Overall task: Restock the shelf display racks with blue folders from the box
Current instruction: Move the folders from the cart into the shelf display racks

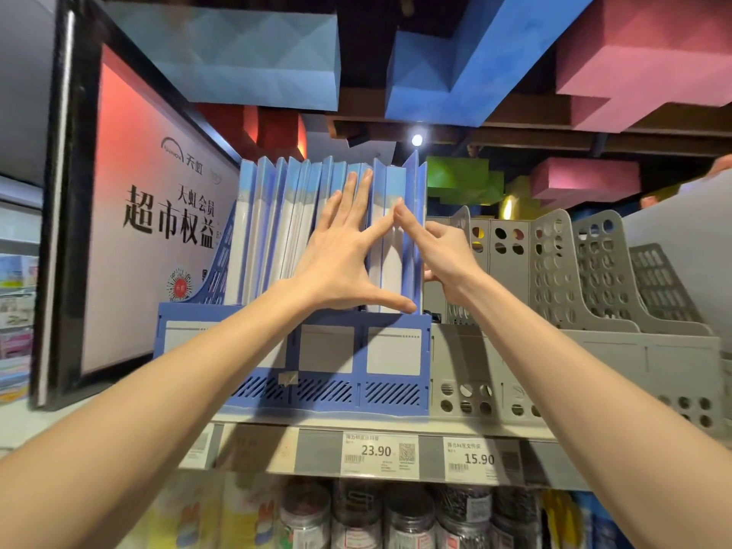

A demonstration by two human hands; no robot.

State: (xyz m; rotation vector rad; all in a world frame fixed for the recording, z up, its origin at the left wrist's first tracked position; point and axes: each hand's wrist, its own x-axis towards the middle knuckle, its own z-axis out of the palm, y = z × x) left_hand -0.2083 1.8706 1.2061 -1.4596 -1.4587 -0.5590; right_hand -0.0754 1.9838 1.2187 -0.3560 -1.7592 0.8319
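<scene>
The blue folders [277, 223] stand upright, tightly packed in the blue rack [392, 350] on the far shelf. The left hand [340, 263] lies spread flat on their spines. The right hand [443, 259] presses one spine with a straight forefinger; whether its curled fingers grip anything I cannot tell. Push evenly, so the thin, slick plastic covers seat square behind the slotted front lip. Perforated grey racks [554, 271] stand just right.

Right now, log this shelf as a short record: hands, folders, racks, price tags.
left hand: flat, straight fingers pressing on blue folders
right hand: index fingertip on a folder spine; other fingers curled, grip unclear
blue rack: holds the folders upright, packed
grey rack: beside it on the right, no folders visible
price tags: 23.90 and 15.90 on shelf edge
</scene>
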